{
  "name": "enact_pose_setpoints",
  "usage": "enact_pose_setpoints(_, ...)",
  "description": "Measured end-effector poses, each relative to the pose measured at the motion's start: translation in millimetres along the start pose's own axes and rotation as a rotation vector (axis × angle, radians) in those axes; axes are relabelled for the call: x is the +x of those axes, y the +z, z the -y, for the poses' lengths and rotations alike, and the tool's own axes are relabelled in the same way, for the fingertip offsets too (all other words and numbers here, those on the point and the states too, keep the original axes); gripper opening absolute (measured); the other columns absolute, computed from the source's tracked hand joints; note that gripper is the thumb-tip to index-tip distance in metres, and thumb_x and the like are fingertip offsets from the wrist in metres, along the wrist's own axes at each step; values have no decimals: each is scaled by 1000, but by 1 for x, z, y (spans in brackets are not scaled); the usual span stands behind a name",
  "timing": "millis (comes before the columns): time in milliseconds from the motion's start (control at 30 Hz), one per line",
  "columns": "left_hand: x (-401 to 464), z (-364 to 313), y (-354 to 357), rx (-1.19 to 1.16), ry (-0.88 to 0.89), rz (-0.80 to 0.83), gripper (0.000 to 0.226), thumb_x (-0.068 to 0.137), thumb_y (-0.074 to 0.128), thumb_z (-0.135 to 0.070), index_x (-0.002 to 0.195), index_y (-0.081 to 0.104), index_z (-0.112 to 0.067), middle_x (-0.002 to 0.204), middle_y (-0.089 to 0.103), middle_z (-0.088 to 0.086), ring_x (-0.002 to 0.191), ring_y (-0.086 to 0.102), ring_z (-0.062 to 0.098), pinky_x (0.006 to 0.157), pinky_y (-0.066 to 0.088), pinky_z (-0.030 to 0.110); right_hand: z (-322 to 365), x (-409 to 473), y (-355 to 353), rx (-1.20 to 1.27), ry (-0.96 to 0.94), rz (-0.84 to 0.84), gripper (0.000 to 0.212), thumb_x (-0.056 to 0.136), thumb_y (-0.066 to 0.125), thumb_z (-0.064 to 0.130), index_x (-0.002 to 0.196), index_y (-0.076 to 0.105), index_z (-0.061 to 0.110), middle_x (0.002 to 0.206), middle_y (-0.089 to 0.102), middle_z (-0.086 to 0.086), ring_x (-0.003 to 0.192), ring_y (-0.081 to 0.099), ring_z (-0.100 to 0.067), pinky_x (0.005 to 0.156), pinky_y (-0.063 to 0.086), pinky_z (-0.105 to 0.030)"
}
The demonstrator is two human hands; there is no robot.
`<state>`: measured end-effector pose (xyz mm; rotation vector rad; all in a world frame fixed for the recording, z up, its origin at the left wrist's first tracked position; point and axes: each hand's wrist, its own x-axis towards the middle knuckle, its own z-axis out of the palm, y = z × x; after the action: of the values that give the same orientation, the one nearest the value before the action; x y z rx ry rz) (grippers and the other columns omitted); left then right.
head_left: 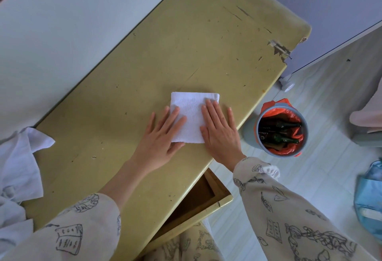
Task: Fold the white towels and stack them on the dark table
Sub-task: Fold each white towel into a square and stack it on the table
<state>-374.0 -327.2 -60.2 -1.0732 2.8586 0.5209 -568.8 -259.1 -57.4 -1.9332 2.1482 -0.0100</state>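
I observe the folded white towel (191, 117) lying flat on the yellow-green surface (186, 43) near its right edge, my left hand (161, 138) and right hand (220, 132) pressing it from either side, fingers (210, 109) flat and spread, gripping nothing, with unfolded towels (18, 167) heaped far left.

folded white towel (191, 116) on table (206, 43), both hands (159, 143) flat on it
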Motion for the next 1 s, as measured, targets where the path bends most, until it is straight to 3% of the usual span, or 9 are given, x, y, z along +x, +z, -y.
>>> enact_pose_setpoints(133, -7, -12, -4, -104, -64, -27, 62, 87, 32, -27, 146, 18, -15, 156, 10, 4, 144, 5, 22, 115, 13, 52, 1, 0, 1, -18, 1, -11, 57, 100, 5, 37, 144, 27, 7, 153, 27, -8, 141, 21, -20, 113, 14, -47)
enact_pose_setpoints(300, 1, -35, 0, -196, -215, -104, 62, 85, 25, -17, 146, 14, -15, 156, 11, 5, 144, 4, 21, 116, 10, 47, -1, 0, 2, -8, -8, -34, 55, 99, 16, 36, 144, 27, 7, 153, 26, -8, 141, 19, -20, 113, 15, -47)
enact_pose_setpoints(433, 2, -31, 6, -74, -163, -148, 72, 78, 48, 1, 144, 21, -12, 154, 21, 10, 142, 18, 27, 112, 22, 52, -5, 0, 1, 41, -43, -3, 57, 100, 4, 36, 145, 22, 7, 153, 24, -8, 142, 19, -20, 114, 14, -46)
enact_pose_setpoints(500, 2, -27, 7, 5, -111, -132, 82, 72, 59, 8, 143, 25, -11, 153, 24, 12, 140, 22, 28, 110, 24, 54, -7, 0, -3, 217, -49, -44, 52, 100, 6, 30, 147, 16, 9, 154, 22, -6, 143, 16, -15, 116, 11, -43)
enact_pose_setpoints(600, 5, -29, 5, 89, -81, -106, 91, 64, 63, 12, 143, 25, -9, 152, 24, 13, 140, 22, 30, 110, 23, 55, -13, 0, -25, 725, 163, -74, 48, 100, 22, 17, 148, 17, 21, 151, 30, 1, 141, 23, -12, 117, 16, -33)
enact_pose_setpoints(667, 8, -33, 5, 115, -82, -112, 92, 61, 63, 13, 142, 27, -8, 151, 27, 15, 139, 25, 33, 109, 23, 56, -16, -5, -35, 820, 232, -109, 48, 100, 29, 11, 146, 24, 22, 150, 29, 6, 141, 19, -9, 115, 15, -20)
enact_pose_setpoints(767, 9, -36, 5, 144, -91, -120, 90, 61, 64, 10, 142, 28, -9, 149, 30, 16, 137, 28, 34, 108, 24, 57, -16, -19, -30, 567, 0, -194, 47, 96, 39, 18, 142, 34, 9, 150, 29, -8, 143, 16, -18, 118, 16, -35)
enact_pose_setpoints(867, 8, -34, 5, 149, -88, -126, 91, 63, 64, 10, 142, 27, -11, 150, 29, 13, 139, 26, 30, 109, 22, 55, -19, -28, -5, 268, -204, -126, 52, 93, 43, 34, 139, 37, 12, 149, 32, -13, 141, 20, -25, 117, 18, -43)
enact_pose_setpoints(1000, 3, -25, 1, 134, -24, -104, 78, 73, 53, 4, 143, 27, -17, 152, 27, 9, 141, 19, 25, 112, 22, 53, -24, -29, 7, 119, -257, -127, 45, 97, 35, 32, 139, 42, 16, 149, 34, -10, 140, 26, -26, 112, 23, -45)
